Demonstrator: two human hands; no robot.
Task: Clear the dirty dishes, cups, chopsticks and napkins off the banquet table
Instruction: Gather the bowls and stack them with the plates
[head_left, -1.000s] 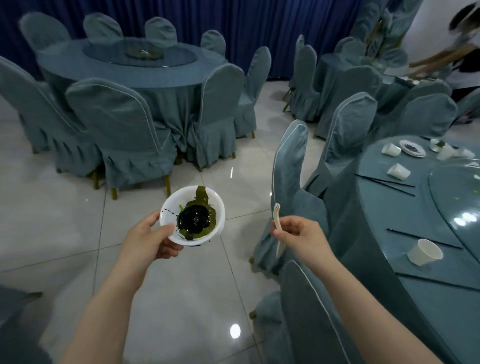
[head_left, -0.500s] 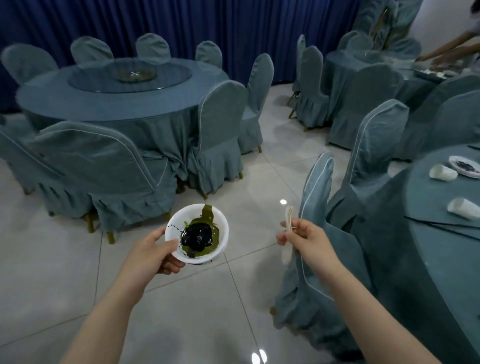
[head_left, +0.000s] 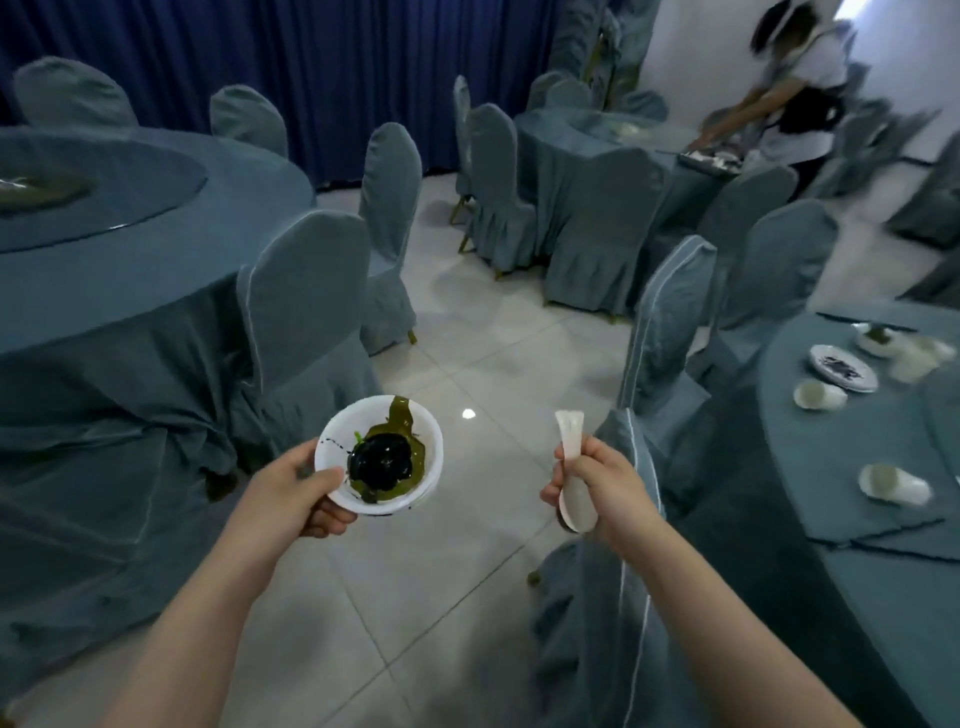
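My left hand (head_left: 296, 491) grips the rim of a white bowl (head_left: 332, 452) holding black and green leftovers, out over the tiled floor. My right hand (head_left: 597, 488) grips a white spoon (head_left: 570, 441), handle end pointing up, beside a covered chair. On the banquet table (head_left: 852, 582) at the right lie tipped white cups (head_left: 893, 484) (head_left: 820, 395), a dirty plate (head_left: 842, 367), a small bowl (head_left: 878, 338) and dark chopsticks (head_left: 878, 535).
Covered chairs (head_left: 670, 332) (head_left: 602, 597) ring the table on my right. Another round table (head_left: 104, 249) with chairs fills the left. A person (head_left: 800, 98) bends over a far table (head_left: 587, 150) at the back right. Tiled floor (head_left: 467, 322) runs between the tables.
The view has swung to the right, bringing more of the dirty table and the far person into sight. Both hands keep their hold; the spoon now shows more fully.
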